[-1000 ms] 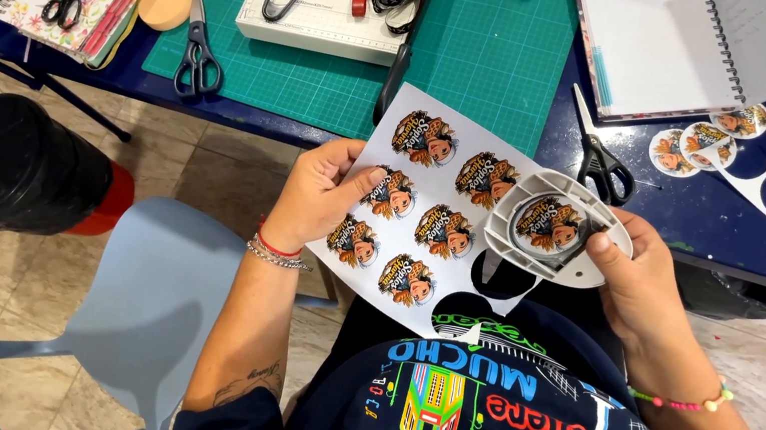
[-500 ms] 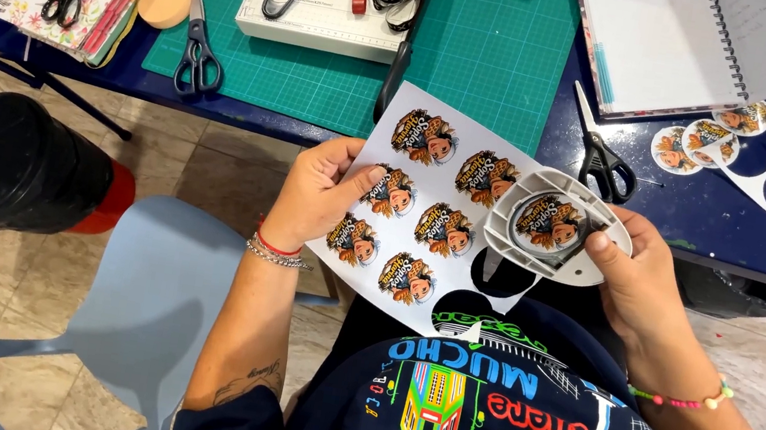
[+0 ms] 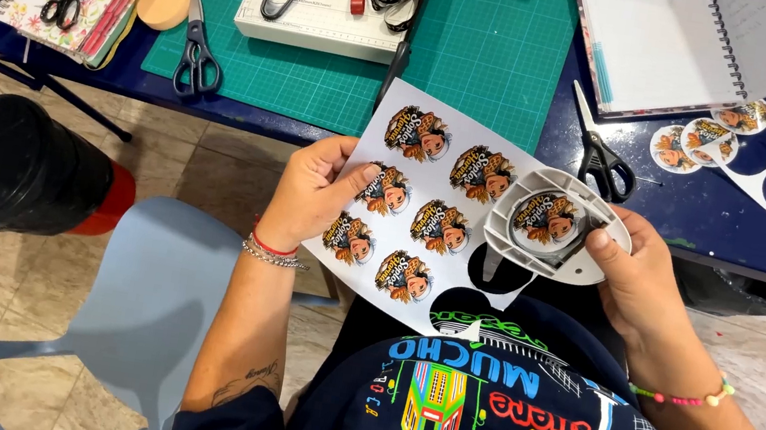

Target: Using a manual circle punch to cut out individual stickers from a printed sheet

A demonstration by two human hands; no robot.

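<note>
The right hand [image 3: 641, 284] covers the near right end of the grey punch [image 3: 558, 229], so its lever is hard to make out; its fingers are closed around the punch, clamped over the sheet's right edge (one printed figure shows in the round window); the left hand [image 3: 316, 190] pinches the sticker sheet [image 3: 425, 206], thumb on top; the sheet's long side slants from far right to near left, above the lap.

Blue table [image 3: 708, 208]: green mat [image 3: 499, 50], scissors [image 3: 599, 156]
</note>
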